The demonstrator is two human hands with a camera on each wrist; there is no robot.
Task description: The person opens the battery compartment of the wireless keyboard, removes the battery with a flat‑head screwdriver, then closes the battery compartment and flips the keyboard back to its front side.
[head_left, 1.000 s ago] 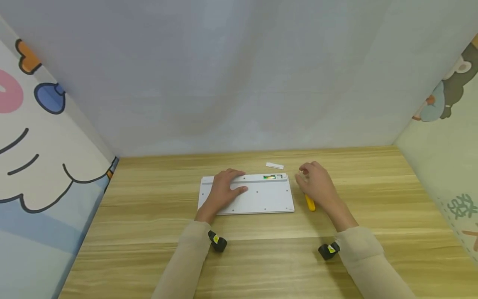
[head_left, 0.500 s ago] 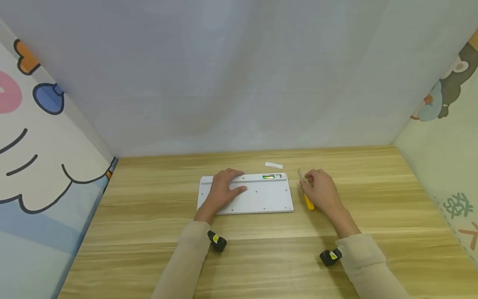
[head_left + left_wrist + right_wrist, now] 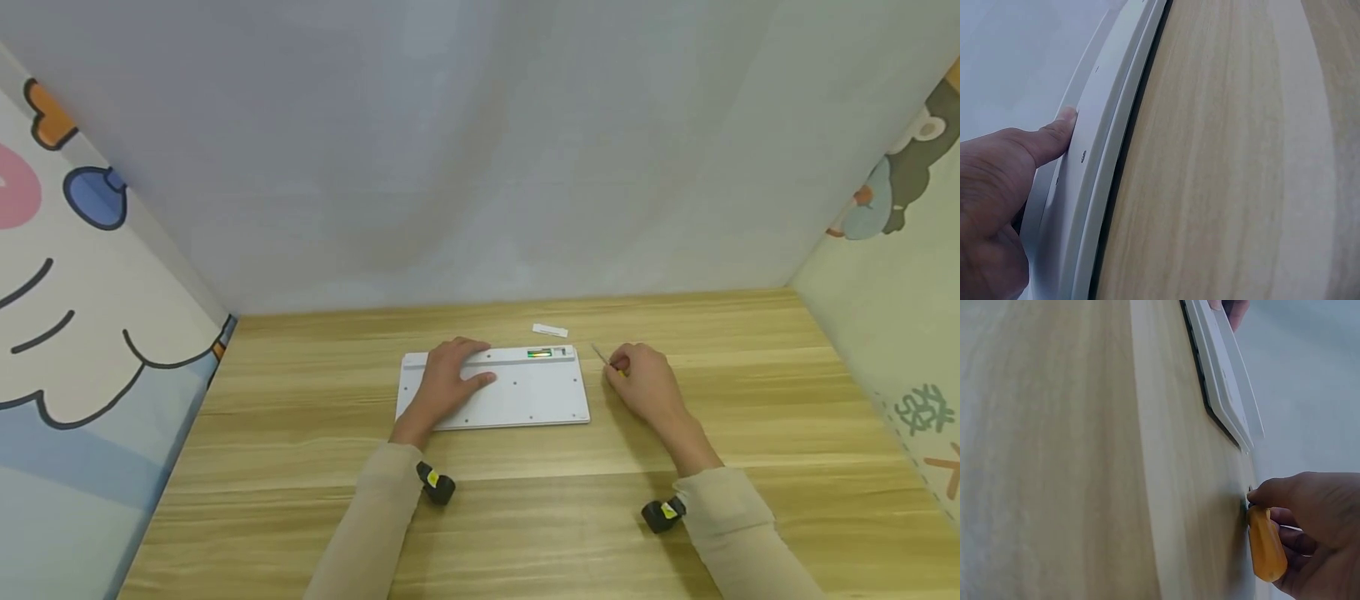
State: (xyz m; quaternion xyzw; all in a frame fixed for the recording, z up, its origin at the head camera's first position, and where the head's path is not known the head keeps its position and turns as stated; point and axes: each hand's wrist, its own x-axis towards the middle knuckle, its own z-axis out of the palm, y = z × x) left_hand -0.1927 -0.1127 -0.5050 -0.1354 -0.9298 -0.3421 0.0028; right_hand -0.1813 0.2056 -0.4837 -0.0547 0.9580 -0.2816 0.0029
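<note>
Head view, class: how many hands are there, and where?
2: the left hand rests on the upturned keyboard; the right hand, beside it, holds a yellow-handled screwdriver.

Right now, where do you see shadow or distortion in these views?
Head view: soft shadow beside the right hand; left wrist view: the keyboard looks bowed, probably lens distortion; right wrist view: dark shadow beside the screwdriver.

The yellow-handled screwdriver has swung to a sharper slant, now gripped in the right hand.
</note>
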